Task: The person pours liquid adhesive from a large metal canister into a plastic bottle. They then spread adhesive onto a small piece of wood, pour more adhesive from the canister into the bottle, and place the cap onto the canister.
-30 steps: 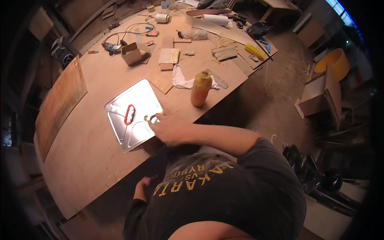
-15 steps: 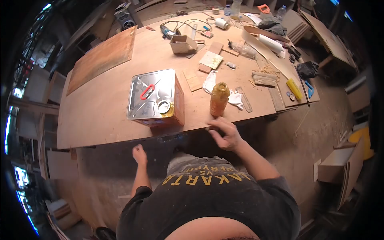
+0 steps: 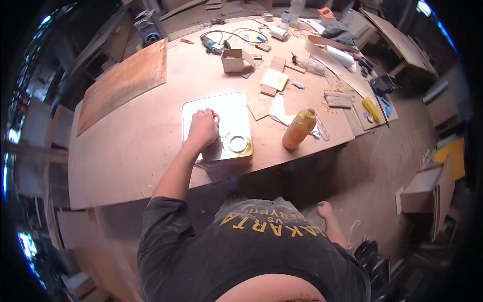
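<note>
My left hand (image 3: 203, 130) is closed around the red carry handle (image 3: 216, 117) on top of a square metal can (image 3: 231, 108). The can stands near the table's front edge, its round spout (image 3: 237, 143) uncovered, with yellow residue around it. To the right, a plastic bottle (image 3: 300, 130) of amber liquid stands on the table without a cap, its shoulder coated yellow. My right hand (image 3: 325, 208) hangs low beside my body, away from the table; its fingers are mostly hidden.
Behind the can lie an open cardboard box (image 3: 232, 61), an angle grinder (image 3: 214, 45) with its cable, and wood scraps (image 3: 274, 79). A white rag (image 3: 277, 106) lies behind the bottle. An orange-brown board (image 3: 126, 83) covers the table's left back; a yellow tool (image 3: 371, 109) lies right.
My left hand rose from below the table edge and took hold of the can's handle. My right hand left the area by the bottle and dropped to my side. The view shifted.
</note>
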`<state>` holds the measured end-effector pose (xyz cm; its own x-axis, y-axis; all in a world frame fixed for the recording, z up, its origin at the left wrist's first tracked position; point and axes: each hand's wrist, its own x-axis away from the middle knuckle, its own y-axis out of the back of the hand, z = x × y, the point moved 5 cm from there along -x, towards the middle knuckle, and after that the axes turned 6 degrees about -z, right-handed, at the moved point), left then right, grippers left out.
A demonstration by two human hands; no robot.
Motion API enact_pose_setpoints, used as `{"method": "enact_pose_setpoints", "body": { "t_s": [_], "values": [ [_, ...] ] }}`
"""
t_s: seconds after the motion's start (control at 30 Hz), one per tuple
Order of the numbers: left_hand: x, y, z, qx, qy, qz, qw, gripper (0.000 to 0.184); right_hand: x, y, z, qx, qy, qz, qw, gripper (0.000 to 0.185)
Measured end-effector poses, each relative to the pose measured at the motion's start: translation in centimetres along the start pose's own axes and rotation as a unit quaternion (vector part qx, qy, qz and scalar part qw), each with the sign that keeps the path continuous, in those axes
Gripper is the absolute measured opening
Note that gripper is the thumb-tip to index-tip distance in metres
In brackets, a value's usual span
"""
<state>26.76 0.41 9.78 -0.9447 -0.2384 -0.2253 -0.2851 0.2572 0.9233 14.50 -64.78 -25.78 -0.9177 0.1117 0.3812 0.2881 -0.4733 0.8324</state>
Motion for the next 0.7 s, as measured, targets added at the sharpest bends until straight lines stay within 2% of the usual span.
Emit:
{"method": "enact_pose_setpoints", "body": {
  "t_s": [0.07,0.1,0.2,0.27,0.33,0.4,0.47,0.53,0.57,0.6,0.63,0.67,0.7],
  "values": [
    [-1.4,-0.3,0.3,0.061,0.023,0.089,0.994,0.033,2.5,-1.2,-5.8,-0.054,-0.073,-0.058,0.994,0.036],
    [-2.0,-0.6,0.6,0.090,0.037,0.133,0.986,0.031,4.9,-1.5,-6.0,-0.064,-0.116,-0.046,0.990,0.036],
    [-3.6,-1.0,1.1,-0.004,0.005,0.173,0.985,0.024,11.7,-1.0,-5.5,-0.087,-0.218,-0.030,0.972,0.036],
    [-4.2,1.0,0.6,0.066,0.022,0.303,0.950,0.022,17.2,-2.3,-4.9,-0.101,-0.280,-0.053,0.953,0.035],
    [-4.6,0.7,1.2,0.172,0.004,0.327,0.929,0.021,20.8,-6.6,-6.9,-0.068,-0.274,-0.084,0.956,0.039],
    [-4.9,0.4,1.2,0.254,0.044,0.406,0.877,0.019,24.6,-7.7,-3.9,-0.022,-0.221,-0.109,0.969,0.043],
    [-3.5,1.4,-0.6,0.431,0.144,0.464,0.760,0.018,28.3,-8.5,-1.4,-0.080,-0.300,-0.061,0.949,0.045],
    [-4.1,-1.2,1.0,0.426,0.154,0.520,0.724,0.025,30.6,-11.7,-2.2,-0.091,-0.275,-0.044,0.956,0.044],
    [-4.8,-2.6,2.4,0.388,0.096,0.499,0.769,0.023,31.3,-13.5,-3.1,-0.095,-0.256,-0.037,0.961,0.044],
    [-5.2,-3.2,2.9,0.352,0.038,0.471,0.808,0.020,32.2,-15.0,-4.0,-0.106,-0.283,-0.029,0.953,0.045],
    [-4.5,-2.1,1.6,0.360,0.049,0.469,0.805,0.021,32.7,-16.4,-4.8,-0.117,-0.305,-0.020,0.945,0.045],
    [-6.2,-4.2,4.0,0.405,0.223,0.505,0.729,0.027,33.1,-17.4,-5.5,-0.127,-0.323,-0.009,0.938,0.046],
    [-6.7,-4.9,4.4,0.376,0.168,0.479,0.776,0.031,33.4,-17.8,-5.5,-0.174,-0.278,-0.035,0.944,0.046]
  ]
}}
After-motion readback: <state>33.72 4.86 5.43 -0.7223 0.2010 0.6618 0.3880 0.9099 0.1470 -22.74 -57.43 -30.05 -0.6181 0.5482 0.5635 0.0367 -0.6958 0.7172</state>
